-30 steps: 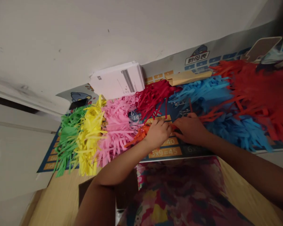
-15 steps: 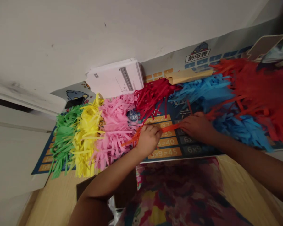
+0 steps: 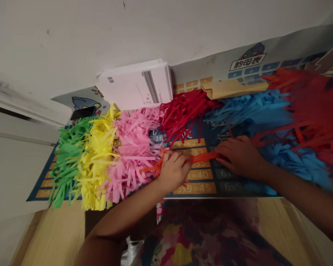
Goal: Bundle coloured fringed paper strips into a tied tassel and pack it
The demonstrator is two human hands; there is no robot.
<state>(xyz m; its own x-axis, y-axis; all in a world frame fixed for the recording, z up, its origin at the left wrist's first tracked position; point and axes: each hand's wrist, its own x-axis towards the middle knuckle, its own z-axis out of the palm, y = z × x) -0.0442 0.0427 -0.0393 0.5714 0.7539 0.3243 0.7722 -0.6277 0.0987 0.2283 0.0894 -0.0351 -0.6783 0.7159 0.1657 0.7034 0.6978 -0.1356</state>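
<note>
I am seeing the left hand (image 3: pixel 174 170) gripping the orange strips (image 3: pixel 204 157) under curled fingers, while the right hand (image 3: pixel 240 154) is pinching what seems to be their other end, so the strips are stretching between both hands, over the printed mat (image 3: pixel 223 194). In my judgement, this step is needing light, even tension, because such narrow strips may be twisting or tearing easily. Just to the left, loose orange ends are lying across the pink fringe (image 3: pixel 133 147), which could be causing a tangle. Farther out, the dark red fringe (image 3: pixel 183 112) is resting behind, the blue fringe (image 3: pixel 296 155) is crowding the right forearm (image 3: pixel 299 195), and the white stack (image 3: pixel 124 88) is standing at the back.
</note>
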